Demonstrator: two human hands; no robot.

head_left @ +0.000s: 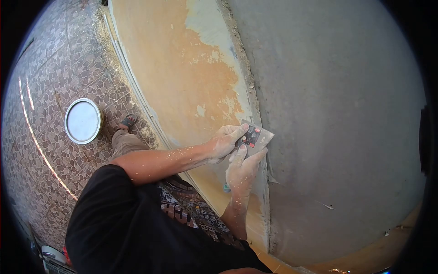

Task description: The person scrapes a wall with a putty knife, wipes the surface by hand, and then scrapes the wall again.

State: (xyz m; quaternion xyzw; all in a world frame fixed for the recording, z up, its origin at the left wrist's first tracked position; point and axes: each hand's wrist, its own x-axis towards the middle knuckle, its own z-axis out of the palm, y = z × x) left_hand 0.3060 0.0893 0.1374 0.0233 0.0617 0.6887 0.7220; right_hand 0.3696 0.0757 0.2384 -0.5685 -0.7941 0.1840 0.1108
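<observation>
Both my hands pinch a flat, roughly square grey piece (265, 137) with a dark face and red marks, dusted with pale powder; I cannot tell its exact kind. My left hand (224, 140) grips one side, its thumb lying on the dark face and its other fingers mostly hidden. From below, my right hand (243, 172) presses its thumb on the near edge, with its fingers around the side. White dust coats both hands. They are in front of the wall, close to the rough ridge (248, 75) between the peeling orange paint (169, 59) and grey plaster (337, 100).
To the left, a round bucket (83, 121) with a whitish top stands on the patterned tile floor (50, 82). My sandalled foot (129, 121) is between it and the wall. Pale debris lies along the wall's base. A small teal object (226, 187) shows beside my right wrist.
</observation>
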